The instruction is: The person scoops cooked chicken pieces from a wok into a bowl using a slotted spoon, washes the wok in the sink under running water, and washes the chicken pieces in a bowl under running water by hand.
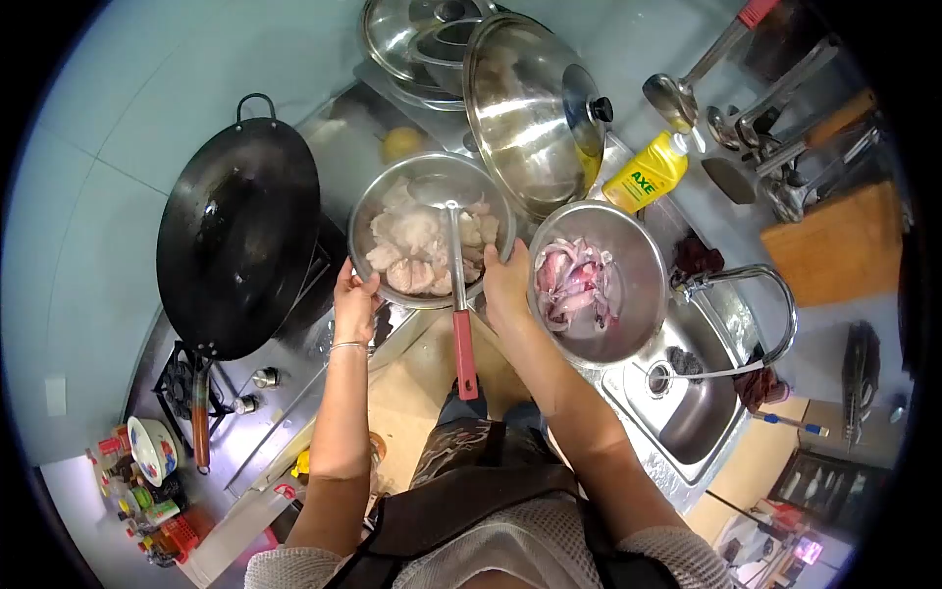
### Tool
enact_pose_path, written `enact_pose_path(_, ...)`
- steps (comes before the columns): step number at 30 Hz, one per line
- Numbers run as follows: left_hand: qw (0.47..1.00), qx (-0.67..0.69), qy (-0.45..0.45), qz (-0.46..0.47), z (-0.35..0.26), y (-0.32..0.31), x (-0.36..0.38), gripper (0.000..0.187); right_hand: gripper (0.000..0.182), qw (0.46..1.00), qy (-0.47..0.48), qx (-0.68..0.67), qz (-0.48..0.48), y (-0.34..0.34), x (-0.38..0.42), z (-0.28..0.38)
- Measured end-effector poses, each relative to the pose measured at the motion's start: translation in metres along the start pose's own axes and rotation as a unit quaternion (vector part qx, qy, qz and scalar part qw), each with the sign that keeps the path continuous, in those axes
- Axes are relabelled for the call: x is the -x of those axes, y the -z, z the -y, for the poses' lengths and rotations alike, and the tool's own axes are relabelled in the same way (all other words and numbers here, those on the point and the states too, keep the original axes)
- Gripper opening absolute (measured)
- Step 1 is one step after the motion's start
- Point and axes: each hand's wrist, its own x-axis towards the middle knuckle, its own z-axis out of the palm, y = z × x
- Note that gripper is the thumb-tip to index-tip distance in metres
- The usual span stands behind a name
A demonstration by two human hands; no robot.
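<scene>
Fingers [493, 259] of left hand [355, 302] and right hand [506, 287] tight on steel bowl [361, 224], yellow "AXE" bottle [648, 173] beyond.

Bowl [492, 192] between wok [235, 236] and basin [638, 250]

L hand [355, 302]: fingertips part-obsc. by steel bowl [486, 184]. R hand [505, 280]: fingers part-hidden at same rim. Pale chunks [402, 240]: some covered by red-handled ladle [458, 294]; type n/d. Yellow round item [400, 143]: lower portion behind bowl, blurred, ID n/d. Burner grate [314, 280]: mostly obsc. by wok [235, 236]. AXE btl [648, 177]: small print illeg. Rear lid [402, 44]: cut by top edge, also part-hidden by big lid [535, 113]. Condiment containers [147, 506]: labels too sm. to read. Lit screen [808, 549]: content n/d. Mesh shirt [456, 552]: cut by bottom edge.
</scene>
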Motion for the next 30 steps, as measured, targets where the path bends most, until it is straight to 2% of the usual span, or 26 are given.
enact_pose_path(1,1.0,-0.001,0.001,0.005,-0.002,0.001,0.001,0.049,0.052,0.996,-0.023,-0.06,0.06,0.002,-0.004,0.006)
enact_pose_path(2,1.0,-0.014,0.001,0.025,-0.006,0.002,0.004,0.047,0.038,1.0,0.012,0.002,0.016,-0.006,-0.003,0.013)
enact_pose_path(3,0.999,-0.028,0.001,0.045,-0.009,0.003,0.008,0.045,0.038,1.0,0.013,0.001,0.011,-0.003,-0.001,0.019)
enact_pose_path(5,0.999,-0.037,0.005,0.028,-0.005,0.008,0.02,0.042,0.031,0.987,-0.139,-0.06,0.052,0.009,0.011,0.046)
enact_pose_path(6,1.0,-0.029,0.006,-0.005,0.001,0.015,0.025,0.045,0.031,0.987,-0.139,-0.063,0.044,0.013,0.015,0.048)
enact_pose_path(7,0.999,-0.022,0.01,-0.036,0.007,0.022,0.031,0.047,0.03,0.982,-0.144,-0.094,0.082,0.018,0.021,0.047)
enact_pose_path(8,0.999,-0.032,-0.004,-0.015,0.013,0.031,0.04,0.047,0.029,0.975,-0.148,-0.123,0.11,0.028,0.026,0.048)
enact_pose_path(10,0.998,-0.049,-0.033,0.015,0.013,0.035,0.069,0.046,0.032,0.98,-0.141,-0.053,0.132,0.048,0.044,0.069)
enact_pose_path(12,0.996,-0.068,-0.053,0.012,0.004,0.029,0.106,0.045,0.033,0.983,-0.067,-0.063,0.157,0.06,0.035,0.013)
enact_pose_path(13,0.995,-0.08,-0.06,0.0,0.003,0.03,0.122,0.045,0.033,0.991,-0.035,-0.049,0.121,0.069,0.042,0.012)
enact_pose_path(15,0.991,-0.11,-0.071,0.005,0.007,0.031,0.155,0.048,0.033,0.978,-0.101,-0.051,0.173,0.107,0.063,0.051)
enact_pose_path(18,0.981,-0.161,-0.11,0.009,0.022,0.012,0.201,0.051,0.034,0.971,-0.099,-0.113,0.184,0.165,0.082,0.055)
enact_pose_path(19,0.974,-0.178,-0.14,0.001,0.022,0.007,0.218,0.051,0.034,0.973,-0.094,-0.116,0.176,0.182,0.09,0.054)
enact_pose_path(20,0.969,-0.18,-0.154,0.063,0.023,-0.004,0.234,0.051,0.035,0.972,-0.067,-0.153,0.165,0.203,0.095,0.05)
enact_pose_path(23,0.955,-0.184,-0.205,0.112,0.035,-0.061,0.299,0.049,0.036,0.972,-0.034,-0.187,0.14,0.282,0.123,0.051)
enact_pose_path(25,0.949,-0.199,-0.193,0.148,0.057,-0.082,0.33,0.054,0.038,0.984,-0.077,-0.135,0.081,0.338,0.138,0.053)
enact_pose_path(27,0.948,-0.172,-0.17,0.205,0.084,-0.109,0.352,0.058,0.041,0.987,-0.076,-0.129,0.058,0.396,0.15,0.045)
enact_pose_path(30,0.943,-0.234,-0.085,0.219,0.138,-0.139,0.356,0.062,0.041,0.986,-0.13,-0.096,-0.039,0.47,0.158,0.025)
